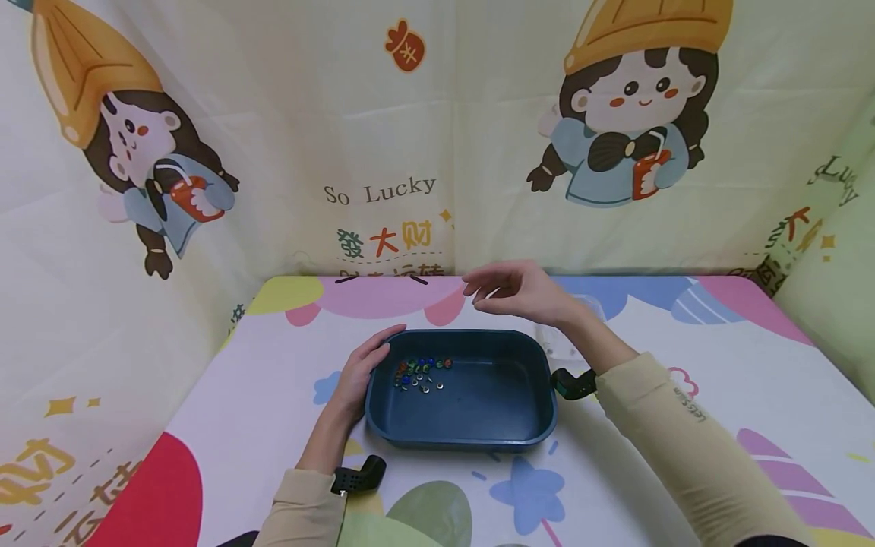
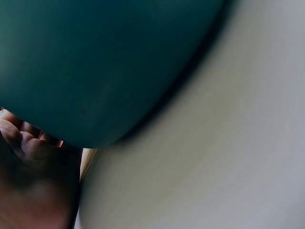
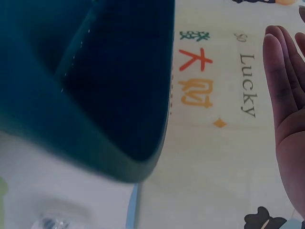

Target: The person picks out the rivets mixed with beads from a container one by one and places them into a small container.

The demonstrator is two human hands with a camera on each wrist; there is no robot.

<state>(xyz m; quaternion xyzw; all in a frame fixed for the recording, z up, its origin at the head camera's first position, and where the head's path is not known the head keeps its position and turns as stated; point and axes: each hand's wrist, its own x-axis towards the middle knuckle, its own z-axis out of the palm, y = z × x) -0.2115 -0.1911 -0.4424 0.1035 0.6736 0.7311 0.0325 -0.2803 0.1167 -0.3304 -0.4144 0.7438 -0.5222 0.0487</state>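
A dark blue rectangular basin (image 1: 478, 414) with rounded corners sits on the table. Several coloured glass marbles (image 1: 425, 363) and small silvery pieces (image 1: 425, 390) lie together in its left part. My left hand (image 1: 355, 376) rests along the basin's left side, fingers fairly straight at the far left corner of the rim. The left wrist view has the basin wall (image 2: 95, 71) close up, with part of the palm below it. My right hand (image 1: 516, 292) is raised beyond the far rim, fingers loosely bent and holding nothing. Those fingers (image 3: 279, 67) show at the right wrist view's edge.
Behind the right forearm stands a clear plastic container (image 1: 562, 346), partly hidden. A patterned cloth (image 1: 273, 486) covers the table. Printed curtains (image 1: 478, 175) hang along the back and both sides.
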